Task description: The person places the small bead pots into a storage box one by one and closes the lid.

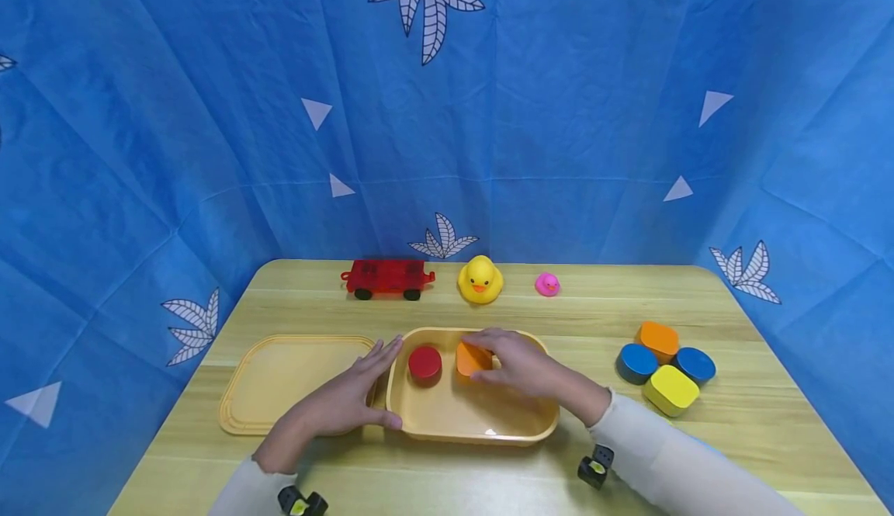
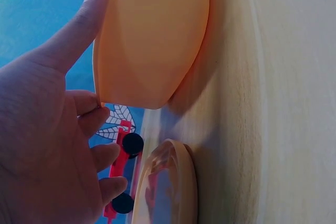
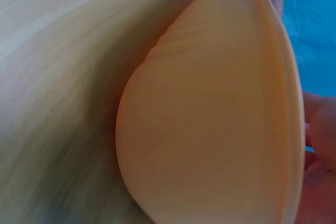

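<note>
A shallow yellow-orange plastic bin (image 1: 482, 417) stands on the table in front of me. Inside it, at the left, is a red round block (image 1: 425, 365). My right hand (image 1: 520, 365) reaches over the bin and pinches an orange rounded-square block (image 1: 472, 360) between thumb and fingers; part of the block is hidden by the fingers. With fingers and thumb spread, my left hand (image 1: 342, 399) touches the bin's left end. The left wrist view shows thumb and forefinger at the bin's rim (image 2: 97, 72). In the right wrist view, the bin's wall (image 3: 210, 119) hides the block.
A matching lid (image 1: 300, 380) lies at the left. Along the back are a red toy wagon (image 1: 386, 277), a yellow rubber duck (image 1: 480, 282) and a small pink duck (image 1: 548, 284). On the right sit an orange block (image 1: 658, 339), a yellow block (image 1: 672, 390) and blue round blocks (image 1: 636, 362).
</note>
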